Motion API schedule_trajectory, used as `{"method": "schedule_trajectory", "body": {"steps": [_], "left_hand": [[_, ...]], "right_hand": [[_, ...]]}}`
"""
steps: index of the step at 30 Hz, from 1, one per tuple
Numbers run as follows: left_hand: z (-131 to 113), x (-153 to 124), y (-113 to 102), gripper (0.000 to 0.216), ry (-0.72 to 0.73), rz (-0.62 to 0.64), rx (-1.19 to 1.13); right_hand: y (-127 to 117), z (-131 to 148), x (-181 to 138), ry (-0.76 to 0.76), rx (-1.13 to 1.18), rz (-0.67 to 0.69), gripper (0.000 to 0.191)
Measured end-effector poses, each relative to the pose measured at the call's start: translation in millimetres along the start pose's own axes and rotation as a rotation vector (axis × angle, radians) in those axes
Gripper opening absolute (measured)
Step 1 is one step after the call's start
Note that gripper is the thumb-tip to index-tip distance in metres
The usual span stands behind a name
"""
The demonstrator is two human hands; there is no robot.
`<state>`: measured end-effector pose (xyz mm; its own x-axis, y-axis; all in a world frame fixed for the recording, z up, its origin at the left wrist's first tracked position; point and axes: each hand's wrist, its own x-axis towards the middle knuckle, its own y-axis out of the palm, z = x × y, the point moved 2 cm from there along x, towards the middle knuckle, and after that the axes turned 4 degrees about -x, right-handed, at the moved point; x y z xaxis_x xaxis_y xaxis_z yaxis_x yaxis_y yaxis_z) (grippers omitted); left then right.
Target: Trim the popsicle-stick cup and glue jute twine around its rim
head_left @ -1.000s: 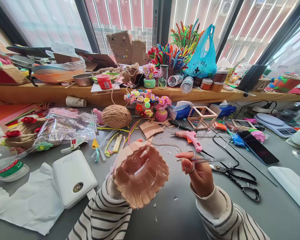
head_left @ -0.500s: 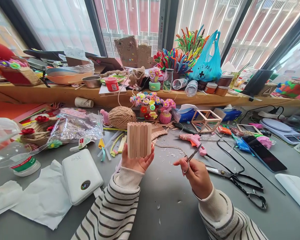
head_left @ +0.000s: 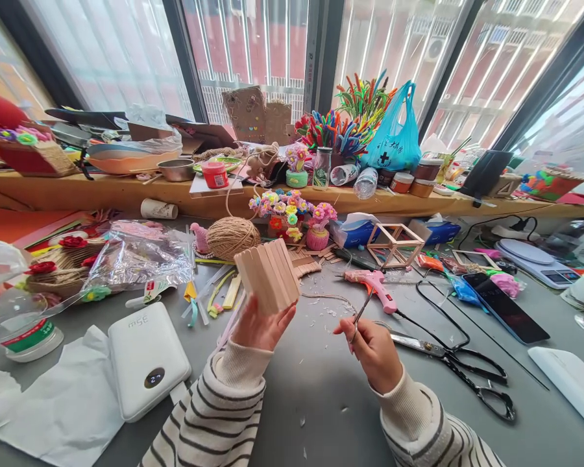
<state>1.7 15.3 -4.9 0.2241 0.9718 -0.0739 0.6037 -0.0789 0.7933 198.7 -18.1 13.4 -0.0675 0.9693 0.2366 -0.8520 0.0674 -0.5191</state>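
tabletop (head_left: 333,421) open between left hand (head_left: 260,329) with stick-covered cup (head_left: 267,275) and right hand (head_left: 372,349) with jutting small scissors (head_left: 363,307), few scraps (head_left: 302,421) there, glue gun (head_left: 378,288) just beyond right hand, black-handled shears (head_left: 448,357) blocking right side, power bank (head_left: 148,357) blocking left

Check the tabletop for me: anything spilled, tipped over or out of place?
Pale scraps lie loose on the tabletop between the left hand and right hand, like litter. At the back left, a paper cup lies on its side, not upright.
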Motion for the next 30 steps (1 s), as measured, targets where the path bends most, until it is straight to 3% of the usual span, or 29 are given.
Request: {"method": "schedule_trajectory", "body": {"steps": [3,4,11,15,20,23,26,28,30], "left_hand": [[1,3,0,0.066,0.406,-0.141,0.49],[2,4,0,0.06,0.461,-0.178,0.577],[12,11,-14,0.062,0.458,-0.15,0.989],[16,8,-19,0.084,0.473,-0.179,1.269],[17,4,-9,0.102,0.663,-0.11,1.191],[17,6,-3,0.095,0.506,-0.051,1.088],[19,7,1,0.069,0.324,-0.02,1.006],[20,6,1,0.062,0.342,-0.035,1.019],[19,5,0,0.061,0.469,-0.074,1.125]], "right_hand": [[0,-1,1,-0.018,-0.018,-0.022,0.055],[-1,-2,2,-0.025,-0.024,-0.034,0.055],[-3,-6,5,-0.011,-0.043,-0.07,0.054],[-2,-9,6,-0.002,-0.039,-0.044,0.053],[-1,-12,5,0.033,-0.059,0.009,0.046],[1,-14,5,0.047,-0.059,0.024,0.04],[3,-17,5,0.039,-0.066,0.033,0.034],[3,-17,6,0.031,-0.073,0.038,0.032],[3,-17,6,0.023,-0.088,0.04,0.032]]}}
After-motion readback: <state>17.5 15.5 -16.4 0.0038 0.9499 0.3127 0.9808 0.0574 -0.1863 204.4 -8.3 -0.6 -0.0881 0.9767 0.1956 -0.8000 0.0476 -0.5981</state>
